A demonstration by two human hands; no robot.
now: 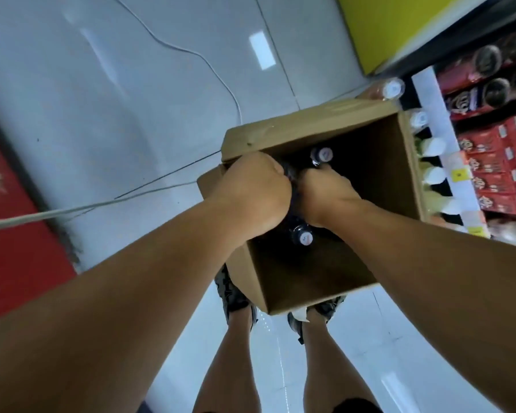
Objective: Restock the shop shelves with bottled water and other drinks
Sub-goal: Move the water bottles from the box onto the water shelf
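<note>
while both hands reach into the cardboard box (283, 132) mid-frame, left hand (251, 192) and right hand (325, 195) look clamped on dark bottles (303, 235); best lifted straight up toward the shelf (438, 138) at right.

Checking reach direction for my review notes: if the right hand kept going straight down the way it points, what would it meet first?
Probably the dark bottles inside the cardboard box, which the right hand already seems to touch; depth is unclear.

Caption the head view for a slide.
Both bare hands, left and right, reach into an open brown cardboard box of dark capped bottles.
</note>
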